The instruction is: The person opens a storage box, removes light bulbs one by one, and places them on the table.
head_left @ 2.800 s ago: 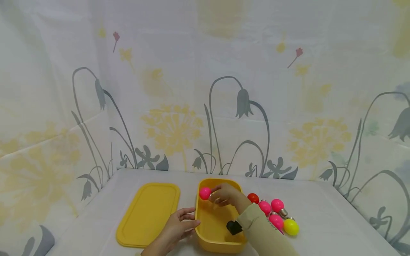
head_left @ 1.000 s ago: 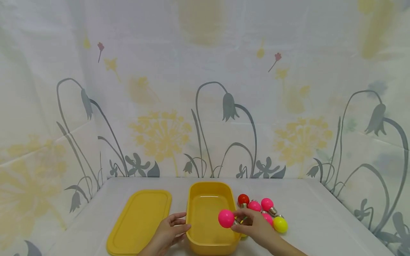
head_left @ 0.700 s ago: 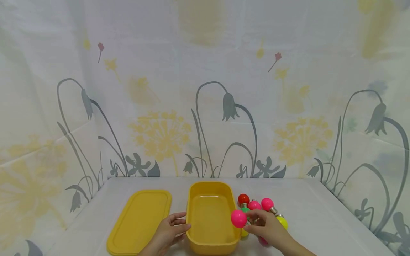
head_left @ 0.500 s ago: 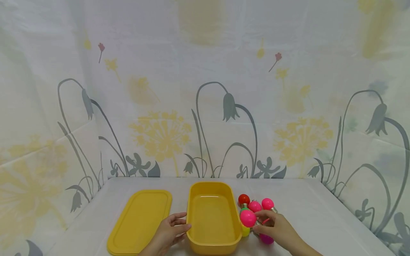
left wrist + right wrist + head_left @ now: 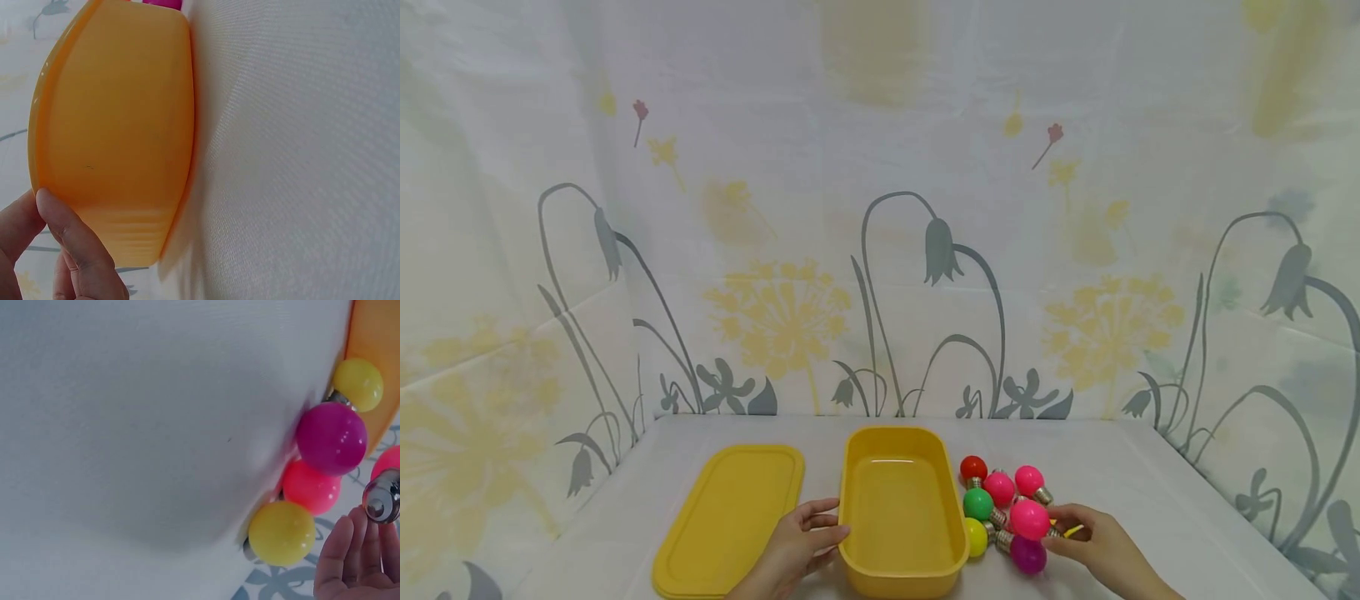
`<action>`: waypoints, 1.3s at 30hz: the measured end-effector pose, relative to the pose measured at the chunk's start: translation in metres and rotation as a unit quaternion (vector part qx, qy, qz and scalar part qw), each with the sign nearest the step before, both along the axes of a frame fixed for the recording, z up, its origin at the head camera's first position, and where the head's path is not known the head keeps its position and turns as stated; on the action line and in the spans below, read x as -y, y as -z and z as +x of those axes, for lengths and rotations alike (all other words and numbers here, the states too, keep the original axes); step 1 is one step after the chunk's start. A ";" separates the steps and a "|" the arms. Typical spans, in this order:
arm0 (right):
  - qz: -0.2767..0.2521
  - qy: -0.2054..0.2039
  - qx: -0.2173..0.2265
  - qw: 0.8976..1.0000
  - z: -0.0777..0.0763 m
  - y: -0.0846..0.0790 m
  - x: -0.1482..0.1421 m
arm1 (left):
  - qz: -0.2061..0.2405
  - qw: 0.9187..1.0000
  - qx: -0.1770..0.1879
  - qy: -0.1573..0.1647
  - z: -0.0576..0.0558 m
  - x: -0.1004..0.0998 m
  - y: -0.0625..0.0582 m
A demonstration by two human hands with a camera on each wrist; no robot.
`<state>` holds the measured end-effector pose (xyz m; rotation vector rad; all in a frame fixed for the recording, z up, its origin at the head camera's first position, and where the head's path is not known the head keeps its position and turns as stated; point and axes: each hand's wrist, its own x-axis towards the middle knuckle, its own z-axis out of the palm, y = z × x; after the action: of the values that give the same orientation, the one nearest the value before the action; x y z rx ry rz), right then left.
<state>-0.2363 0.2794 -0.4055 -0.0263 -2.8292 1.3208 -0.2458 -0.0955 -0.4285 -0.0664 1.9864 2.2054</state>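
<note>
My right hand point(image 5: 1103, 546) pinches a pink light bulb point(image 5: 1028, 519) by its silver screw base, which faces the camera in the right wrist view. That bulb overlaps the group of bulbs to the right of a yellow plastic box point(image 5: 904, 533). Around it lie a red bulb point(image 5: 973, 468), a green bulb point(image 5: 978, 504), a purple bulb point(image 5: 1028, 555) and a yellow bulb point(image 5: 281, 532), the last mostly hidden by my hand in the head view. My left hand point(image 5: 799, 542) touches the box's left side with fairly straight fingers, thumb tip at the rim.
A yellow lid point(image 5: 733, 518) lies flat to the left of the box. Another yellow bulb point(image 5: 976, 538) sits against the box's right wall, with more pink bulbs point(image 5: 1029, 480) behind. A flowered cloth point(image 5: 805, 208) hangs at the back of the white table point(image 5: 1157, 500).
From inside the box, the pink bulb in my right hand has travelled over the right rim to the bulb group. My left hand keeps to the box's left side.
</note>
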 end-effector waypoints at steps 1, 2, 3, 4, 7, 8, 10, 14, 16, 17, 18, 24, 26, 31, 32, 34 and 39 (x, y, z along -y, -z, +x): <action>0.002 -0.001 0.000 1.000 0.000 0.001 -0.003 | 0.001 1.000 -0.001 0.000 0.000 0.000 0.000; 0.004 0.002 0.000 1.000 0.000 0.002 -0.006 | 0.002 1.000 -0.002 0.001 0.000 0.000 0.000; 0.006 0.001 -0.002 1.000 0.000 0.004 -0.008 | 0.002 1.000 -0.003 0.001 0.000 0.000 0.000; 0.007 0.001 -0.007 1.000 0.000 0.005 -0.010 | 0.002 1.000 -0.004 0.001 0.001 0.001 0.000; 0.009 -0.003 -0.010 1.000 0.000 0.009 -0.016 | 0.003 1.000 -0.007 0.003 0.001 0.001 0.000; 0.011 -0.003 -0.010 1.000 0.000 0.010 -0.018 | 0.004 1.000 -0.008 0.003 0.001 0.001 0.000; 0.012 -0.004 -0.009 1.000 -0.001 0.012 -0.020 | 0.006 1.000 -0.007 0.003 0.001 0.001 0.000; 0.011 0.015 0.016 1.000 -0.003 0.015 -0.022 | 0.007 1.000 -0.005 0.002 0.002 0.001 0.000; 0.013 0.026 0.041 0.999 -0.004 0.016 -0.023 | 0.008 1.000 -0.004 0.002 0.002 0.001 0.000; 0.013 0.030 0.056 0.998 -0.005 0.017 -0.024 | 0.008 1.000 -0.004 0.002 0.002 0.001 0.000; 0.013 0.032 0.070 0.997 -0.006 0.018 -0.024 | 0.008 1.000 -0.004 0.002 0.002 0.001 0.000; 0.018 0.034 0.126 0.991 -0.009 0.023 -0.025 | 0.013 1.000 -0.001 0.005 0.002 0.000 -0.001; 0.019 0.032 0.126 0.991 -0.009 0.024 -0.023 | 0.013 1.000 0.000 0.005 0.002 0.001 0.000; 0.022 0.025 0.126 0.991 -0.008 0.024 -0.019 | 0.013 1.000 0.003 0.003 0.001 0.001 0.001; 0.022 0.023 0.126 0.991 -0.008 0.024 -0.019 | 0.013 1.000 0.004 0.002 0.001 0.000 0.001; 0.026 0.021 0.125 0.992 -0.009 0.025 -0.019 | 0.012 1.000 0.007 -0.001 0.000 0.000 0.001; 0.040 0.012 0.128 0.991 -0.011 0.025 -0.025 | 0.002 1.000 0.002 -0.003 0.000 0.001 0.002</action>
<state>-0.2471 0.3043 -0.4303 -0.2464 -3.0789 1.2832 -0.2456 -0.0966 -0.4307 -0.0747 1.9828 2.2105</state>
